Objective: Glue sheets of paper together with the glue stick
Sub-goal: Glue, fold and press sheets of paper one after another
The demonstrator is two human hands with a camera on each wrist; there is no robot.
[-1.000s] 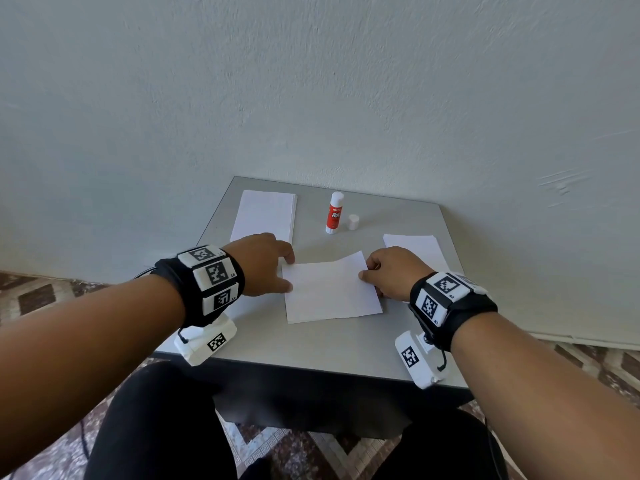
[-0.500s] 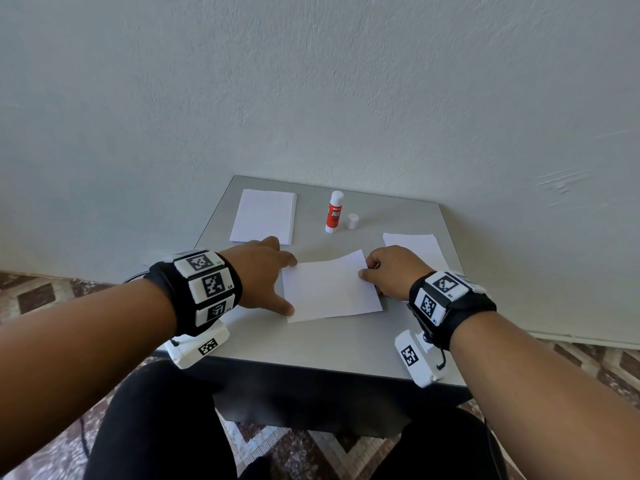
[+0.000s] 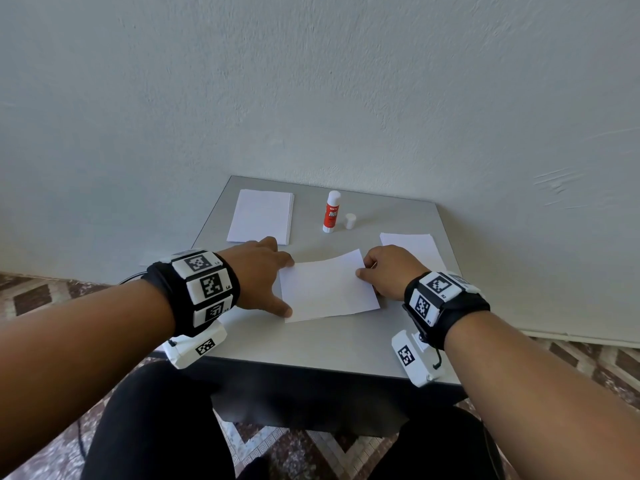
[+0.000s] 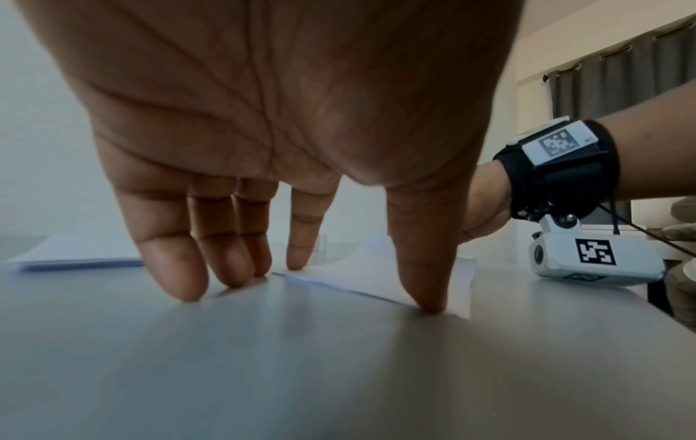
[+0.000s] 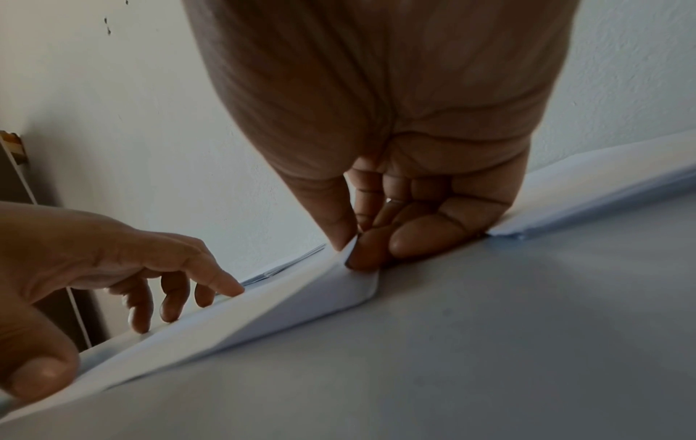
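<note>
1. Since a second ago the left hand (image 3: 258, 271) has spread wider along the left edge of the sheet of paper (image 3: 325, 289) — thumb slid nearer, fingers farther.
2. Its fingers (image 4: 177, 262) are straight and fanned; the thumb tip presses the sheet's near left corner, the forefinger touches the far left corner, and the other fingertips rest on the table (image 3: 311, 348) beside the paper.
3. At the sheet's right edge, the right hand (image 3: 388, 271) pinches the paper between thumb and forefinger, the other fingers curled under; the wrist view shows that edge lifted and bent off the table.
4. This sheet lies in the middle of the grey table, between both hands, its far edge bowed up slightly.
5. At the far left lies a stack of paper (image 3: 261, 216), just beyond the left hand.
6. An uncapped glue stick (image 3: 331, 212) stands upright at the far middle, its white cap (image 3: 350, 221) just to the right — both well apart from the hands.
7. A second sheet (image 3: 412, 245) lies at the right, partly hidden behind the right hand.
8. A plain wall (image 3: 311, 81) rises behind the table.
</note>
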